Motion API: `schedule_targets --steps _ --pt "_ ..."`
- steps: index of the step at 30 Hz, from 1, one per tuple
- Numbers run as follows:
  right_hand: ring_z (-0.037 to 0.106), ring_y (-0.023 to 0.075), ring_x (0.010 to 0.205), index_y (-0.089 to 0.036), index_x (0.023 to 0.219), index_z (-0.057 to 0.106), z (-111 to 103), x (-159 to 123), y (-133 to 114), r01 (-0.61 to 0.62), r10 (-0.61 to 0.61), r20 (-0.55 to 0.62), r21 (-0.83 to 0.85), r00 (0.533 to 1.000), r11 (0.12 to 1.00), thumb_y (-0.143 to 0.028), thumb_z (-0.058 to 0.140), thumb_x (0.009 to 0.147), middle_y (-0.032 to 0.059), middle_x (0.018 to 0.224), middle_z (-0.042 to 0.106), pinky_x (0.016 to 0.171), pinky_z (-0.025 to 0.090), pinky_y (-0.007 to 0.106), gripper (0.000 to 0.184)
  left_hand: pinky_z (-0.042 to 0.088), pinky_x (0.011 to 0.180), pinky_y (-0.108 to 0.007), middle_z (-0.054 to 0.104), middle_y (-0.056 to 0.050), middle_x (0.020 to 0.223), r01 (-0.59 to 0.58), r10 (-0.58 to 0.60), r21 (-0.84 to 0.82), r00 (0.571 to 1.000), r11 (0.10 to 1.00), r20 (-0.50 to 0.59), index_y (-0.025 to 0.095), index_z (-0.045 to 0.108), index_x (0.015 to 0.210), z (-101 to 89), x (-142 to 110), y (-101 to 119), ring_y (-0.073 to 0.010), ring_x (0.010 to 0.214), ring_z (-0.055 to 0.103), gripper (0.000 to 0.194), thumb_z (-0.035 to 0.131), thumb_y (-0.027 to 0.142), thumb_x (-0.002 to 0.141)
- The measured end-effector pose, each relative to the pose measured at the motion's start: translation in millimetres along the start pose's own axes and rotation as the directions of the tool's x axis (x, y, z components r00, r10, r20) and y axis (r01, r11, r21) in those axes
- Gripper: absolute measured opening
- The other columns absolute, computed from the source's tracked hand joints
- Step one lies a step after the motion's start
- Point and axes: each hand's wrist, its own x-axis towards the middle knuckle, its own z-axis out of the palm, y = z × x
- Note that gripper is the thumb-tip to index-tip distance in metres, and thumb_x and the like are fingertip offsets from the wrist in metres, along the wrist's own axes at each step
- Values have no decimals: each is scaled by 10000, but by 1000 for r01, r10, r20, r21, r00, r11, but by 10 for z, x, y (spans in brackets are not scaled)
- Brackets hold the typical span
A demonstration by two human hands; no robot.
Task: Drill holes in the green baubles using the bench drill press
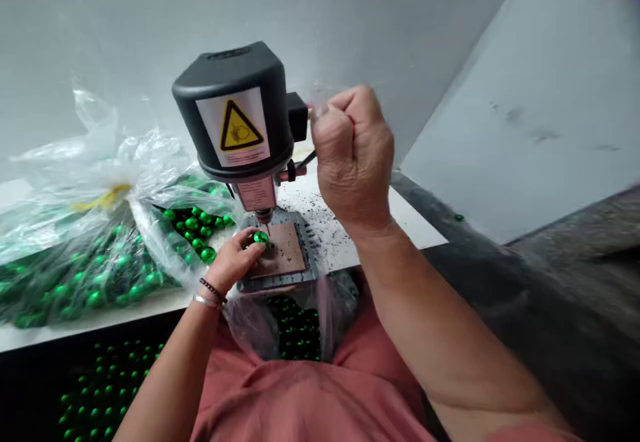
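Observation:
A black bench drill press (183, 119) with a yellow warning triangle stands on the white table. Under its chuck, my left hand (231, 260) pinches a shiny green ball (261, 237) between thumb and fingers, over a brown wooden board (290, 250). The thin drill bit (269, 229) is right by the ball; whether it touches cannot be made out. To the right of the machine head, my right hand (356, 159) is wrapped in a fist around the feed handle, which the fingers mostly hide.
Left of the machine lies a clear plastic bag (155, 242) full of green balls, with a yellow tie (103, 199). Dark shavings (325, 232) litter the white table (415, 222). Another bag of green balls (299, 329) hangs at my lap. More balls (107, 389) lie below left.

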Motion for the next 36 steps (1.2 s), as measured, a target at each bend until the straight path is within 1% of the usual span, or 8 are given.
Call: schedule_targets --steps 4,8,12,16,20,26,31,36 --pt "248 53 556 -191 654 320 18 179 22 -21 23 32 -69 999 997 -412 373 825 -49 574 285 562 258 203 285 393 468 -206 636 20 757 -7 8 -7 1000 1000 11 200 554 1065 9 48 33 -84 483 508 387 560 377 721" --pt "215 55 566 -183 597 265 102 381 73 -93 104 59 -166 993 982 -395 403 803 -52 565 258 555 228 208 327 422 502 -228 667 -22 889 -32 33 35 999 999 -16 190 562 1059 19 84 31 -98 525 535 423 597 386 687" --pt "205 55 566 -176 578 259 177 498 116 -126 141 69 -186 988 974 -376 384 804 -53 560 244 549 207 206 326 468 659 -271 673 -39 944 -68 75 143 996 987 -48 188 595 1040 24 93 62 -153 707 601 408 610 357 669" --pt "202 47 567 -173 578 255 190 510 123 -145 159 75 -164 984 976 -362 380 812 -59 559 238 552 205 197 326 446 797 -296 665 -28 993 -85 103 272 993 958 -53 196 621 1021 47 71 156 -184 872 595 381 605 342 670" --pt "201 41 570 -171 581 252 184 503 123 -147 163 83 -165 983 975 -356 386 820 -64 561 235 555 207 190 331 452 768 -298 662 -35 990 -66 90 317 994 946 -63 181 621 1054 81 49 211 -179 816 596 433 619 351 656" --pt "217 39 569 -174 594 251 184 500 128 -140 154 89 -153 984 978 -373 378 824 -64 566 243 556 211 189 330 445 816 -281 672 -40 989 -56 81 263 993 963 -87 170 624 1046 103 51 186 -185 904 598 429 628 364 664" --pt "219 45 570 -177 601 251 180 488 139 -126 140 96 -133 986 983 -385 366 819 -63 569 250 559 214 194 322 455 775 -285 683 -38 958 -55 96 375 991 925 -93 195 636 1044 135 40 197 -197 874 608 416 629 368 666" --pt "210 52 580 -177 601 255 164 491 127 -135 148 108 -119 983 984 -388 364 817 -59 571 250 568 217 202 321 454 738 -268 686 -26 917 -53 104 401 989 914 -105 210 637 1059 146 44 187 -182 822 608 432 628 384 664"
